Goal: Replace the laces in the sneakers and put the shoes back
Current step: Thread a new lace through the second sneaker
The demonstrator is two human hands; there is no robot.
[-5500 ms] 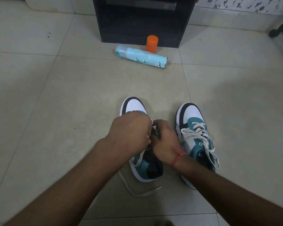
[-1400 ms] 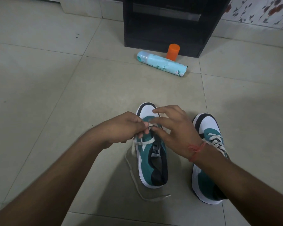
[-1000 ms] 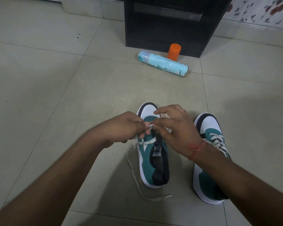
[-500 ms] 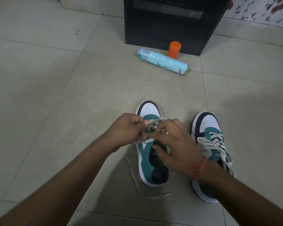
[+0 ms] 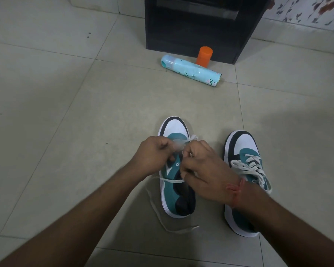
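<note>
The left sneaker (image 5: 176, 180) stood on the floor just beside its laced mate (image 5: 245, 182). Both the left hand (image 5: 152, 157) and right hand (image 5: 202, 170) had closed in, pinching the white lace (image 5: 172, 181) over its eyelets; threading had probably only begun.

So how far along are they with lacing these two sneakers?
About halfway. The right sneaker looks done, its white lace crossed up the front. The left sneaker is in hand: the left hand and right hand pinch its lace near the toe, with a long tail loose on the floor. Left: thread the remaining eyelets and put both shoes back.
</note>
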